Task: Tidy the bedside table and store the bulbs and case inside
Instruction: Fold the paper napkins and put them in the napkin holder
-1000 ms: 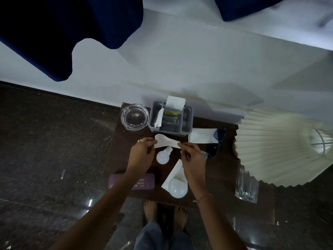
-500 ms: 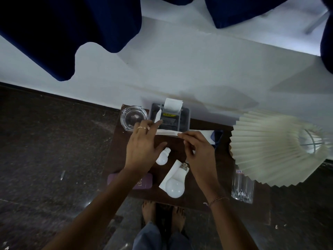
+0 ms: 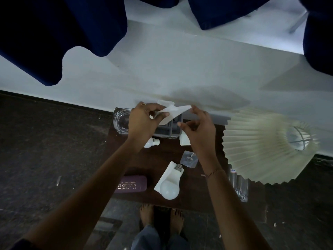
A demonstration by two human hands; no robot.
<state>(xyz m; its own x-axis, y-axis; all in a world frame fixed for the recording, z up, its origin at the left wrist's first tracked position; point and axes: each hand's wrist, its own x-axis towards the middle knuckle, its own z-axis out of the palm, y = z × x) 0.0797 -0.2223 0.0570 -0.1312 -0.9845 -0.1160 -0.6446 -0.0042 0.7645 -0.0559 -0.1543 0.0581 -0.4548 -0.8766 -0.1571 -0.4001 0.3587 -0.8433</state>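
My left hand (image 3: 144, 121) and my right hand (image 3: 198, 127) both pinch a white tissue (image 3: 172, 113) above the grey organizer box (image 3: 168, 131) at the back of the dark bedside table (image 3: 155, 163). A small white bulb (image 3: 151, 143) lies just below my left wrist. A large white bulb (image 3: 171, 184) rests on another tissue (image 3: 164, 177) near the front edge. The purple spectacle case (image 3: 130, 184) lies at the front left.
A glass ashtray (image 3: 121, 121) sits at the back left corner. A pleated cream lampshade (image 3: 266, 147) overhangs the right side, with a drinking glass (image 3: 240, 186) below it. A clear small packet (image 3: 189, 158) and a folded tissue (image 3: 184, 139) lie mid-table. My bare feet (image 3: 160, 215) stand below.
Both hands have lifted the tissue from the table surface up and back, over the grey organizer box. The view has shifted closer.
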